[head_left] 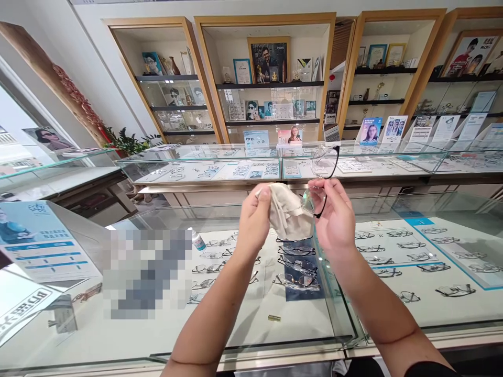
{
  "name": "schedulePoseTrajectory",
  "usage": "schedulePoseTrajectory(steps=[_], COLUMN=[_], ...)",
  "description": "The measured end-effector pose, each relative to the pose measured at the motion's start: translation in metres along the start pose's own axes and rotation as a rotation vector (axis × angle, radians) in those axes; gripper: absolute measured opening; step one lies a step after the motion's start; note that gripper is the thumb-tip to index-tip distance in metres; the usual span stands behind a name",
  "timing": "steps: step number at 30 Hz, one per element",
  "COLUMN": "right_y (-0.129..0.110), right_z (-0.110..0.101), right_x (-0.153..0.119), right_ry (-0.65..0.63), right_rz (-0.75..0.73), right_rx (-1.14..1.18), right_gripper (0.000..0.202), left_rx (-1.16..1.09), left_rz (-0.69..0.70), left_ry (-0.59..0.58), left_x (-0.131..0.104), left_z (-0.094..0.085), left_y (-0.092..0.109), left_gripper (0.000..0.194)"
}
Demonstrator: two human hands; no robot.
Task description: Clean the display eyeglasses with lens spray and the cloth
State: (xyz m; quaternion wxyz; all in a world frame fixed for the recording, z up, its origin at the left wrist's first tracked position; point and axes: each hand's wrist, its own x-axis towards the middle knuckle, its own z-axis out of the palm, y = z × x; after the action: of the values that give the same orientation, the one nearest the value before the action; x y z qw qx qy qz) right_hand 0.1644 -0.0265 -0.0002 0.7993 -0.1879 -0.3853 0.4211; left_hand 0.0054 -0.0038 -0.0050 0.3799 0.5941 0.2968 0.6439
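My left hand (255,217) pinches a cream cloth (288,212) that hangs down from its fingers in the middle of the view. Just right of it, my right hand (336,214) holds a pair of dark-rimmed glasses (337,159) by the frame, one lens above the other. The lower lens is beside the cloth's right edge; whether the two touch, I cannot tell. Both hands are raised over the glass display counter (291,335).
Rows of glasses (298,267) lie inside the counter. A small white bottle (197,240) stands left of my left forearm. At the far left is a blue-and-white sign (43,241). More glass cases (220,167) and wooden-framed shelves (271,123) line the back.
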Motion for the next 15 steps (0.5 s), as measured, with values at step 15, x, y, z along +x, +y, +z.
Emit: schedulePoseTrajectory(steps=[15], right_y=[-0.007], right_z=[-0.014], right_x=[0.018], right_ry=[-0.296], right_rz=[0.064], right_rx=[-0.234], right_gripper=[0.018], left_rx=[0.329], left_rz=[0.373], left_ry=[0.055], left_x=[0.014], left_z=[-0.031], left_y=[0.023], left_gripper=[0.051])
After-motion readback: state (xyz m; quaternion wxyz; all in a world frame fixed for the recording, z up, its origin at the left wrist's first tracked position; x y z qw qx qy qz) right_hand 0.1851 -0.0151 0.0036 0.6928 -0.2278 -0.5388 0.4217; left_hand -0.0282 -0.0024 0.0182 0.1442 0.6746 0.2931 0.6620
